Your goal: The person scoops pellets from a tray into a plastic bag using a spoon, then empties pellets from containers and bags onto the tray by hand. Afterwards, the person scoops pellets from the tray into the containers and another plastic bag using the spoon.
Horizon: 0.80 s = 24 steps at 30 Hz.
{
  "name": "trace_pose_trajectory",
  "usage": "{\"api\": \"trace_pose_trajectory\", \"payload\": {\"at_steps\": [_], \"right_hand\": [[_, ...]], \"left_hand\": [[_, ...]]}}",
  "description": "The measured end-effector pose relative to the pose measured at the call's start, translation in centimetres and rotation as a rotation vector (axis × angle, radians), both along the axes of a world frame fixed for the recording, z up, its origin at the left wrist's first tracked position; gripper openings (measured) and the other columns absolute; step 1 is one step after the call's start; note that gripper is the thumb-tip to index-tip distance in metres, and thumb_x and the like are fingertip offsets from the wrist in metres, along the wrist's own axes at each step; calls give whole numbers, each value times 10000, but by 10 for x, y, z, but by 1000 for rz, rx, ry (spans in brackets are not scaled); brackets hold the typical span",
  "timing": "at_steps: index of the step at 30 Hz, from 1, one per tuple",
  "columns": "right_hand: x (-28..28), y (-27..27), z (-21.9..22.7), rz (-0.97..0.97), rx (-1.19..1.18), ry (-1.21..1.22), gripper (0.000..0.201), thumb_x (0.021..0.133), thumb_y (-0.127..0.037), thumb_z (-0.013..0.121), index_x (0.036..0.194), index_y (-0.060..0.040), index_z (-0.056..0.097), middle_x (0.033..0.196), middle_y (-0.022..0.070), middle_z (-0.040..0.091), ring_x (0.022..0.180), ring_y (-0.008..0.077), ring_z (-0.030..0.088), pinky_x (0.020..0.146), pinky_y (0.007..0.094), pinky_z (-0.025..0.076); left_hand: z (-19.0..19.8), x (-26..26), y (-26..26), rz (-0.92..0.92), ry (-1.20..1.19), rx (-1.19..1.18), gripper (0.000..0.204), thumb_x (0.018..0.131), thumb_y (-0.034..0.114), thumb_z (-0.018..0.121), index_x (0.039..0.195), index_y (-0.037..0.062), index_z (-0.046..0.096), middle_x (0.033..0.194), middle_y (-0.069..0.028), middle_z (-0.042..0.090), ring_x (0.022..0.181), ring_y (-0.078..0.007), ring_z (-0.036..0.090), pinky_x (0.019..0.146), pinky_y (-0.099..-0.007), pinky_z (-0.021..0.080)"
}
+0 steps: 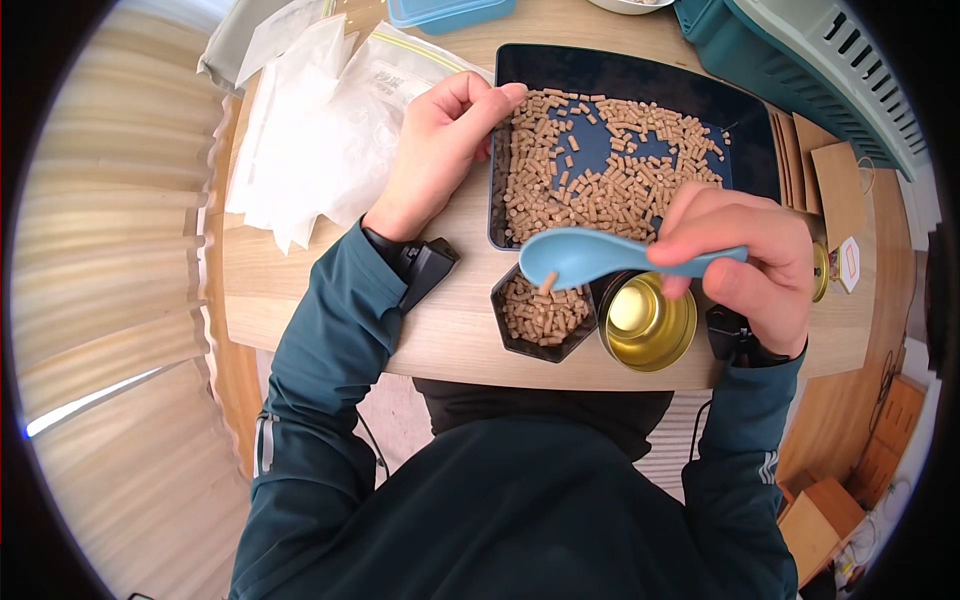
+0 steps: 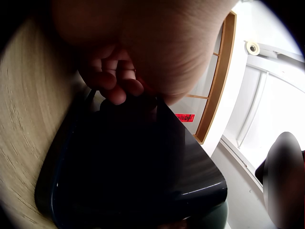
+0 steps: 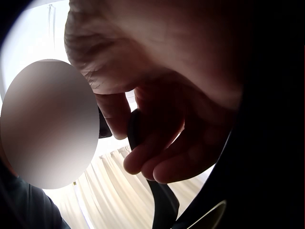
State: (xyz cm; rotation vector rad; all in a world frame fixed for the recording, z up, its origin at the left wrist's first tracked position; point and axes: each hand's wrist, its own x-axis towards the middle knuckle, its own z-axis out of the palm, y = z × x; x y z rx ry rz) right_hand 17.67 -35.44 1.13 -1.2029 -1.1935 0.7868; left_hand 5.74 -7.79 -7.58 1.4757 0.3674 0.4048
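Observation:
My right hand (image 1: 755, 250) pinches the handle of a blue spoon (image 1: 575, 250) between thumb and fingers. The spoon's bowl is over a black hexagonal cup (image 1: 545, 352) of brown pellets (image 1: 540, 318), with one pellet at the bowl's lower edge. In the right wrist view the spoon (image 3: 164, 202) shows dark below the curled fingers. With thumb at the rim and fingers bent on the outer side, my left hand (image 1: 440, 140) grips the left wall of a dark blue tray (image 1: 640, 68). Loose pellets (image 1: 610, 205) are spread over the tray's floor.
A gold-lined open tin (image 1: 672, 335) stands right of the cup, near the table's front edge. Clear plastic bags (image 1: 330, 130) lie at left. Behind are a blue lidded box (image 1: 450, 12) and a teal-and-grey pet carrier (image 1: 800, 60). Brown cardboard (image 1: 838, 180) stands right of the tray.

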Motion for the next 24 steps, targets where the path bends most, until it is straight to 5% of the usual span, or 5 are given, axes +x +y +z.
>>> {"api": "trace_pose_trajectory", "payload": {"at_steps": [16,21,24], "right_hand": [[7,-2,-1,64,36,-63,277,875,-101,718,1093,55,788,867,110,704,774,188,617,707,312,471],[-13,8,0,-373,-158,-11,246,990,-86,684,1203,11,762,933,57,671,787,119,606,710,246,479],[-12,16,-7,-414,-243,-236,231,985,-73,707,1204,-30,765,868,51,638,758,121,580,679,260,457]], "left_hand": [[-2,0,0,2,2,0,344,998,311,754,759,134,582,738,89,575,645,-10,489,590,-199,382],[-2,0,1,-4,-4,-1,348,998,309,755,756,129,581,742,87,580,642,-11,492,587,-199,382],[-2,1,1,3,-4,1,351,998,307,755,754,125,580,744,84,585,642,-12,495,586,-198,382]]}}
